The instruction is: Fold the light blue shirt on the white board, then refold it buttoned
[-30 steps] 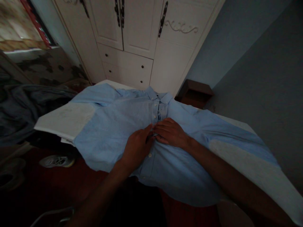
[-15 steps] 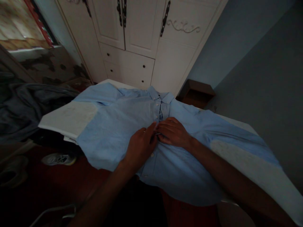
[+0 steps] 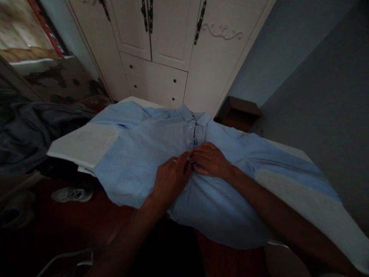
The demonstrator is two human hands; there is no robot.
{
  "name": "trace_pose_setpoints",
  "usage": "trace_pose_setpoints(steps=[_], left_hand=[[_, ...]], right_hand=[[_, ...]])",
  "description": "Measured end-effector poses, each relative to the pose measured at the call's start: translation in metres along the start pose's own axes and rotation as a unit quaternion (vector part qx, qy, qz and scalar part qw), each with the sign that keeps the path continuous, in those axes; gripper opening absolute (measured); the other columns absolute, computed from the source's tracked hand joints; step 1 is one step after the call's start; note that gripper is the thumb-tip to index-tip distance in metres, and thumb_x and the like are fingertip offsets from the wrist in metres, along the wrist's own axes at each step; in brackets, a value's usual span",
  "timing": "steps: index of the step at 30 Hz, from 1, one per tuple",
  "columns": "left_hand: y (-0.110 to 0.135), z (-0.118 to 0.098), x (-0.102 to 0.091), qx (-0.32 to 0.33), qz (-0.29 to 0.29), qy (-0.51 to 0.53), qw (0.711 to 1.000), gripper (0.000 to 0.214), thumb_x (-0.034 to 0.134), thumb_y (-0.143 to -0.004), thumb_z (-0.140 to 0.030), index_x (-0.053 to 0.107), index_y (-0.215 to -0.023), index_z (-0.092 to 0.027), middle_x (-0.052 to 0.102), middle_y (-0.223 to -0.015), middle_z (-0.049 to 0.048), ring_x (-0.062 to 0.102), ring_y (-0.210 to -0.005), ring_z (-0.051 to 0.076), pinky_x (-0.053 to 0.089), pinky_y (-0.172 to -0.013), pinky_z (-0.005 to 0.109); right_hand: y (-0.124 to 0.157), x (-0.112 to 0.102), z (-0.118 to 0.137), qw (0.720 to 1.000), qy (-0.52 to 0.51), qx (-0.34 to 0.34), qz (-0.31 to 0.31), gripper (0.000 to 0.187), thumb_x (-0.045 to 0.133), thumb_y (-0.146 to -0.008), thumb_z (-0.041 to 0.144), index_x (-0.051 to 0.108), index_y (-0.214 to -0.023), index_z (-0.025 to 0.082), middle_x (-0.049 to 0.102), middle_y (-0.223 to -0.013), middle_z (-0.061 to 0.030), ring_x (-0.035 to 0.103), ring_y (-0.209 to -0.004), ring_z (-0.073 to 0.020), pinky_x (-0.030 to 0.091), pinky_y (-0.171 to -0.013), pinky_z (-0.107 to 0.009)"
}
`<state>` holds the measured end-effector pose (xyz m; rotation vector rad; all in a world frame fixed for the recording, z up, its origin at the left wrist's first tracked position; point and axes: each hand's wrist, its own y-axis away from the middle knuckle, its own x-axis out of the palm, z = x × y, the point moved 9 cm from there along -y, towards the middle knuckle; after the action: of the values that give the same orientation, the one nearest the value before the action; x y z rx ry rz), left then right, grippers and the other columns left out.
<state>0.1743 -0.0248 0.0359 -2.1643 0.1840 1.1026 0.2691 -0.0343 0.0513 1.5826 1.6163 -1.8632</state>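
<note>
A light blue button-up shirt (image 3: pixel 138 150) lies spread, front side up, on a white board-like table (image 3: pixel 83 144). Its collar (image 3: pixel 196 117) points away from me and the sleeves reach out to both sides. At the middle of the front placket, my left hand (image 3: pixel 173 175) pinches the fabric between thumb and fingers. My right hand (image 3: pixel 211 159) meets it there, fingertips closed on the same edge. Whatever button lies between the fingertips is hidden. Above the hands the placket gapes slightly; below them a small button (image 3: pixel 185 187) shows.
A white wardrobe (image 3: pixel 170 42) with drawers stands behind the table. Dark clothes (image 3: pixel 31 130) are heaped at the left. A sneaker (image 3: pixel 72 194) rests on the red floor at lower left. A brown open box-like stand (image 3: pixel 240 113) is by the wall at right.
Both hands stay at the same spot on the placket, with only slight finger movement. The shirt lies as before, and the view has shifted a little.
</note>
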Motion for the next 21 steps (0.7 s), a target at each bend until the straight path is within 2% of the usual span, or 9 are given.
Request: trace_pose_setpoints(steps=[7,14,21], left_hand=[[0.000,-0.004,0.000,0.026,0.007,0.008,1.000,0.027,0.048,-0.095,-0.020,0.057,-0.119,-0.014,0.073,-0.089,0.0075,0.068,-0.081,0.017,0.056,-0.075,0.030],[-0.003,0.004,0.000,-0.016,0.011,0.048,0.999,0.019,0.051,-0.092,-0.018,0.058,-0.110,-0.016,0.072,-0.090,0.0064,0.068,-0.083,0.018,0.056,-0.076,0.031],[-0.005,0.010,-0.001,-0.048,0.020,0.107,0.993,0.016,0.055,-0.090,-0.016,0.059,-0.105,-0.018,0.072,-0.092,0.0043,0.068,-0.082,0.017,0.055,-0.076,0.031]], right_hand=[[-0.001,-0.003,0.001,1.000,-0.003,-0.007,-0.010,0.013,0.056,-0.090,0.023,0.067,-0.091,0.018,0.074,-0.092,-0.0065,0.066,-0.090,-0.0191,0.048,-0.084,-0.035],[0.001,0.005,-0.005,0.997,-0.071,0.020,0.018,0.021,0.046,-0.095,0.016,0.066,-0.095,0.021,0.073,-0.098,-0.0044,0.064,-0.099,-0.0180,0.046,-0.089,-0.036],[0.006,0.015,-0.013,0.993,-0.099,0.051,0.040,0.025,0.042,-0.095,0.011,0.064,-0.099,0.022,0.071,-0.104,-0.0052,0.062,-0.101,-0.0181,0.045,-0.090,-0.037]])
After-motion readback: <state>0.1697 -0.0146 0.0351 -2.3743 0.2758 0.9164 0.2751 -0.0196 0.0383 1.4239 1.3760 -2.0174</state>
